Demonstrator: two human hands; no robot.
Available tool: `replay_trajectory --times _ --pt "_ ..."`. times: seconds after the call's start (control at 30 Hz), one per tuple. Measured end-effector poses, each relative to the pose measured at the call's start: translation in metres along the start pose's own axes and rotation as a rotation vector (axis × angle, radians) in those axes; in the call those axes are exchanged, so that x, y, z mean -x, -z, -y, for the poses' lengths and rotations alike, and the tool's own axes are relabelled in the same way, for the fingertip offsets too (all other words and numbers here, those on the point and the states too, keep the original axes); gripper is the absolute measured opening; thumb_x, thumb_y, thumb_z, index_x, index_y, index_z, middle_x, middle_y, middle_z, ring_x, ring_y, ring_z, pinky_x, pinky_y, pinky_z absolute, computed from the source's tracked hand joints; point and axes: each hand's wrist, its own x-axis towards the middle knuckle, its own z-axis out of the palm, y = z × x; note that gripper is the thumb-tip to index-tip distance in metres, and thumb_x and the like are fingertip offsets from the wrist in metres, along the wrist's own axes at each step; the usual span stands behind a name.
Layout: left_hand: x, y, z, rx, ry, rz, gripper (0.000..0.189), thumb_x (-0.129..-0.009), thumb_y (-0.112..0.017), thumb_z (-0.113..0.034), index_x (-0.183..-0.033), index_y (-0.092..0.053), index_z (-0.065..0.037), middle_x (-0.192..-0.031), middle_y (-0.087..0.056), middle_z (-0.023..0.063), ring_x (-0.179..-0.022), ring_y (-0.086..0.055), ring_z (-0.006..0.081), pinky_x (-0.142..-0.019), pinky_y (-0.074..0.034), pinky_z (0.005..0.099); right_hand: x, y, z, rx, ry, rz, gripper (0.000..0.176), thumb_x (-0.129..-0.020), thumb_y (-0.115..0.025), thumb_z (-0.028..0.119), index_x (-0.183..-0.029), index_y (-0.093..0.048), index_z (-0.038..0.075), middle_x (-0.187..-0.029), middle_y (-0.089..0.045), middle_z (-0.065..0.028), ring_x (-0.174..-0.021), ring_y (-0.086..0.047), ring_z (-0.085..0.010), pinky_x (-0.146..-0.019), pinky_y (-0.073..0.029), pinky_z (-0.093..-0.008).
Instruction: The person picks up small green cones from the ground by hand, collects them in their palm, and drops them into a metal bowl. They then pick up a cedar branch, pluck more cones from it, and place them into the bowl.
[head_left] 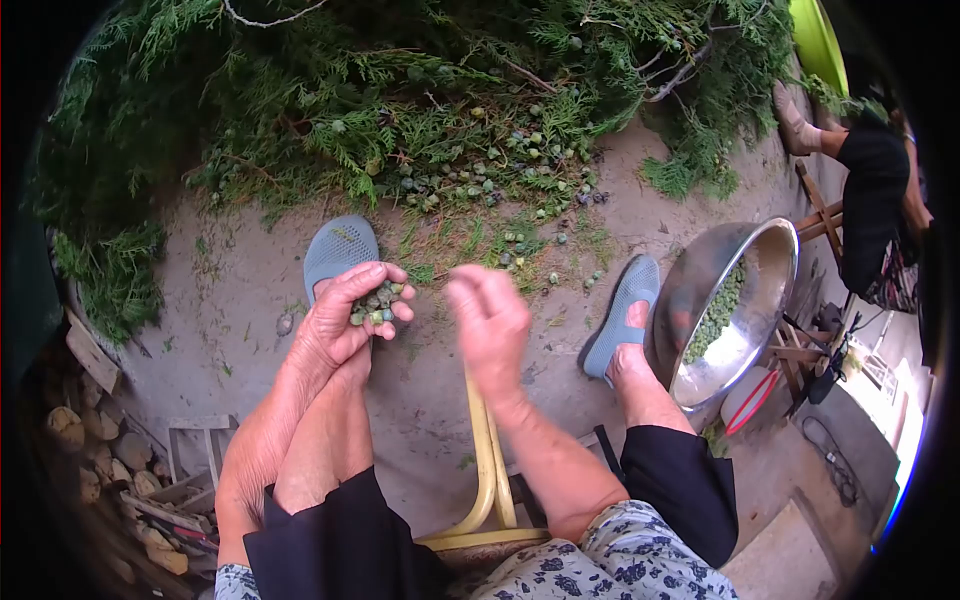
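Observation:
In my cupped left hand (350,308) lies a small heap of green arborvitae cones (378,303), the palm turned up above my left shoe. My right hand (490,325) is raised to the right of it, apart from the left hand. Its fingers are bent and smeared by motion, so whether they hold anything does not show. Beyond both hands, loose cones (480,180) are scattered on the ground among cut evergreen branches (400,110). A metal basin (752,345), tilted on its side to the right of my right shoe, has many green cones (718,310) inside.
Grey mesh shoes (628,300) are on my feet, planted apart on the concrete. A yellow tubular frame (483,450) stands between my legs. Chopped firewood (100,450) is piled at lower left. Another person's leg (870,170) and a wooden stool (818,215) are at upper right.

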Motion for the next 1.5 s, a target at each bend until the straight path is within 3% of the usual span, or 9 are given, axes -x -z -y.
replay_trajectory --times 0.13,0.3,0.4,0.53,0.6,0.7,0.97,1.1,1.5 --pt "-0.001 0.003 0.000 -0.028 0.045 0.025 0.022 -0.091 -0.056 -0.018 -0.102 -0.057 0.002 -0.088 -0.063 0.0169 -0.069 -0.067 0.0224 -0.046 -0.055 0.0274 -0.033 0.016 -0.074 -0.034 -0.291 -0.193 0.016 -0.085 -0.059 0.002 -0.101 -0.062 0.000 -0.077 -0.063 -0.0056 -0.066 -0.061 -0.0126 -0.058 -0.050 -0.0260" --pt "0.000 0.001 0.000 -0.037 0.045 0.015 0.021 -0.091 -0.056 -0.017 -0.101 -0.057 0.002 -0.088 -0.063 0.0170 -0.069 -0.067 0.0221 -0.045 -0.054 0.0267 -0.050 0.017 -0.109 0.268 -0.136 -0.169 0.023 -0.082 -0.058 -0.004 -0.105 -0.060 -0.004 -0.086 -0.059 -0.0092 -0.063 -0.060 -0.0123 -0.057 -0.050 -0.0239" --pt "0.001 -0.001 -0.001 -0.049 0.034 -0.005 0.020 -0.092 -0.055 -0.017 -0.100 -0.057 0.001 -0.088 -0.063 0.0167 -0.068 -0.066 0.0217 -0.044 -0.053 0.0262 -0.054 0.023 -0.108 0.070 -0.280 -0.438 0.025 -0.084 -0.054 -0.006 -0.108 -0.060 -0.003 -0.093 -0.056 -0.0104 -0.067 -0.060 -0.0142 -0.058 -0.050 -0.0249" --pt "0.002 -0.005 -0.001 -0.068 0.030 -0.025 0.018 -0.092 -0.054 -0.017 -0.099 -0.057 0.000 -0.086 -0.062 0.0160 -0.067 -0.065 0.0210 -0.044 -0.053 0.0259 -0.053 0.034 -0.104 0.103 -0.315 -0.368 0.028 -0.082 -0.057 -0.005 -0.109 -0.062 0.001 -0.090 -0.057 -0.0109 -0.069 -0.060 -0.0169 -0.060 -0.050 -0.0276" --pt "0.001 -0.005 0.000 -0.062 0.034 -0.019 0.018 -0.092 -0.054 -0.017 -0.098 -0.057 0.000 -0.086 -0.062 0.0159 -0.068 -0.065 0.0211 -0.044 -0.053 0.0259 -0.054 0.032 -0.110 0.417 0.159 -0.341 0.026 -0.078 -0.061 -0.004 -0.102 -0.064 0.005 -0.086 -0.057 -0.0115 -0.068 -0.060 -0.0198 -0.061 -0.049 -0.0316" --pt "0.002 -0.004 0.000 -0.065 0.037 -0.018 0.018 -0.092 -0.055 -0.017 -0.097 -0.057 0.000 -0.086 -0.062 0.0158 -0.068 -0.065 0.0212 -0.044 -0.053 0.0259 -0.050 0.034 -0.117 0.367 0.004 -0.237 0.020 -0.074 -0.062 -0.004 -0.092 -0.064 0.005 -0.085 -0.058 -0.0134 -0.077 -0.059 -0.0299 -0.070 -0.047 -0.0391" --pt "0.002 -0.004 -0.001 -0.050 0.034 -0.005 0.019 -0.091 -0.057 -0.015 -0.099 -0.056 0.002 -0.086 -0.063 0.0164 -0.068 -0.067 0.0222 -0.044 -0.055 0.0272 -0.035 0.067 -0.120 0.364 -0.356 -0.338 0.009 -0.073 -0.067 0.001 -0.082 -0.065 0.003 -0.076 -0.062 -0.0119 -0.068 -0.059 -0.0250 -0.064 -0.047 -0.0367" --pt "0.002 -0.003 0.001 -0.048 0.028 0.004 0.019 -0.091 -0.057 -0.015 -0.099 -0.056 0.002 -0.086 -0.063 0.0163 -0.069 -0.067 0.0218 -0.045 -0.055 0.0271 -0.053 0.064 -0.133 0.344 -0.145 -0.442 0.013 -0.074 -0.069 0.005 -0.084 -0.063 0.002 -0.077 -0.061 -0.0123 -0.068 -0.059 -0.0257 -0.063 -0.047 -0.0369" --pt "0.001 -0.003 0.000 -0.042 0.039 -0.001 0.019 -0.090 -0.057 -0.015 -0.099 -0.057 0.002 -0.085 -0.063 0.0164 -0.068 -0.067 0.0223 -0.045 -0.056 0.0272 -0.089 0.055 -0.113 0.299 -0.075 -0.364 0.019 -0.076 -0.065 0.005 -0.095 -0.064 0.005 -0.087 -0.059 -0.0143 -0.074 -0.059 -0.0298 -0.068 -0.047 -0.0403"
